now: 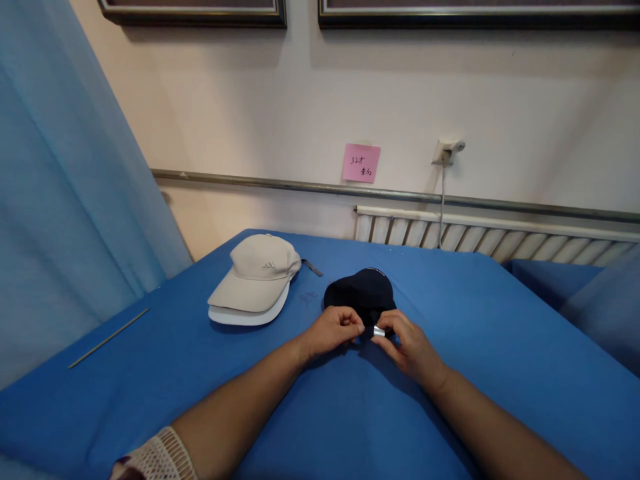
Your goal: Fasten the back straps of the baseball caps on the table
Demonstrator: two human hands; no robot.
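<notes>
A dark navy baseball cap [357, 291] lies on the blue-covered table, its back strap toward me. My left hand [336, 329] pinches the dark strap between thumb and fingertips. Close beside it, my right hand [407, 343] grips the shiny metal buckle [379, 331] on that strap. Both hands are closed and only a little apart. To the left, a beige cap [263, 270] with a small logo rests on top of a white cap [250, 315]. A loose grey strap end [313, 268] sticks out behind them.
A thin stick [109, 338] lies on the blue cloth [500, 373] at left. A blue curtain [65, 167] hangs on the left side. Behind the table are a metal rail [280, 185], a white radiator [475, 237], a socket with a plug [444, 153] and a pink note [361, 163].
</notes>
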